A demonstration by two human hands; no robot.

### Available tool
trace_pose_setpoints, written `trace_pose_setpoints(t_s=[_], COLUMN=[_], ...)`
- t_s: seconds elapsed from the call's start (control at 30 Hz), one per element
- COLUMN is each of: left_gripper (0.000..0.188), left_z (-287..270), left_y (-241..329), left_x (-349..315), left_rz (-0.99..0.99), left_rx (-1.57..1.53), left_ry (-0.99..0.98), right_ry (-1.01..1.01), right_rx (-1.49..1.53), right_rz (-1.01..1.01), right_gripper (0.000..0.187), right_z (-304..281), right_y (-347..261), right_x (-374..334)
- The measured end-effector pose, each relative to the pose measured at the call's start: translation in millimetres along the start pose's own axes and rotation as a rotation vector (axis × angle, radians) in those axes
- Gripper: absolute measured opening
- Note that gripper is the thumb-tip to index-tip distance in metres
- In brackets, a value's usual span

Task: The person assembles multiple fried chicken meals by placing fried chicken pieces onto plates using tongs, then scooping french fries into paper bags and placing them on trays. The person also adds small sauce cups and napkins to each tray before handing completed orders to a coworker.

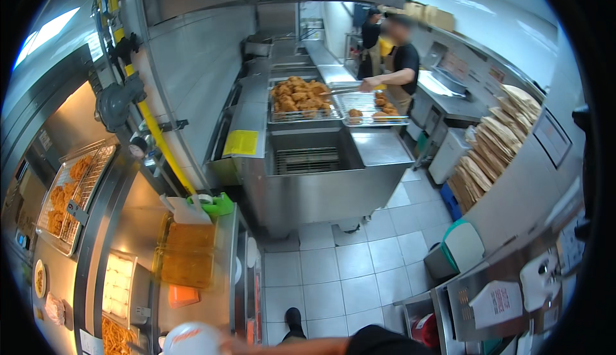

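From the lower right, a forearm with a black sleeve crosses to the left along the bottom edge, and it appears to be my right arm. My right hand [234, 345] is blurred and partly cut off by the picture's edge. It is closed on a white round container [191, 341] with orange marking, likewise smeared by motion. Beside the container are a tray of fries [115, 337] and a tray of pale wrapped items [118, 284]. A tub with an amber lid [186, 255] lies farther along the counter, with an orange card [183, 295] next to it. My left hand is out of view.
Fried chicken [298, 95] fills a rack on the steel fryer station [314, 191]. Behind it a co-worker [403, 60] holds tongs over a second rack [359, 108]; another person stands beyond. Paper bags [497, 133] are stacked at right, near a bin [443, 262]. A chicken rack [70, 194] sits left.
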State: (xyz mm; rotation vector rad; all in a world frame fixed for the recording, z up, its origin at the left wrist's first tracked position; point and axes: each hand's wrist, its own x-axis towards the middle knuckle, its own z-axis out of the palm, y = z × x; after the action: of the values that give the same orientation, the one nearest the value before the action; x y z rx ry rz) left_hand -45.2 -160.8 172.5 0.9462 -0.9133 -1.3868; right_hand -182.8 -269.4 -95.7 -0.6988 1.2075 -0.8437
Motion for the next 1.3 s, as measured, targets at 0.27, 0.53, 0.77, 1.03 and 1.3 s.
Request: trace_pose_setpoints(t_s=[0.27,0.53,0.77,1.03,1.3], left_gripper=[0.057,0.053,0.052,0.057,0.058], left_z=[275.4,647.1,854.7,924.5,862.3], left_y=[-40.2,-171.3,-218.7,-193.0,-139.9], left_x=[241.6,473.5,595.4,660.6,678.3], left_rz=[0.049,0.97,1.339,0.717,-0.246], left_rx=[0.348,1.69,2.275,2.302,1.438], left_ry=[-0.898,-0.683,-0.857,-1.23,-1.129], right_ry=[0.649,1.059,0.986,0.962,1.071], right_rx=[0.612,0.549,0.411,0.441,0.559], right_rz=[-0.542,-0.841,-0.663,-0.51,-0.52], right_gripper=[0.043,0.047,0.047,0.05,0.049], right_z=[-404.3,-592.1,-696.6,-763.8,-774.1], right_y=[-78.6,-146.9,-210.5,-277.2,-346.2], right_x=[-199.7,-271.7,-298.3,-246.8,-144.7])
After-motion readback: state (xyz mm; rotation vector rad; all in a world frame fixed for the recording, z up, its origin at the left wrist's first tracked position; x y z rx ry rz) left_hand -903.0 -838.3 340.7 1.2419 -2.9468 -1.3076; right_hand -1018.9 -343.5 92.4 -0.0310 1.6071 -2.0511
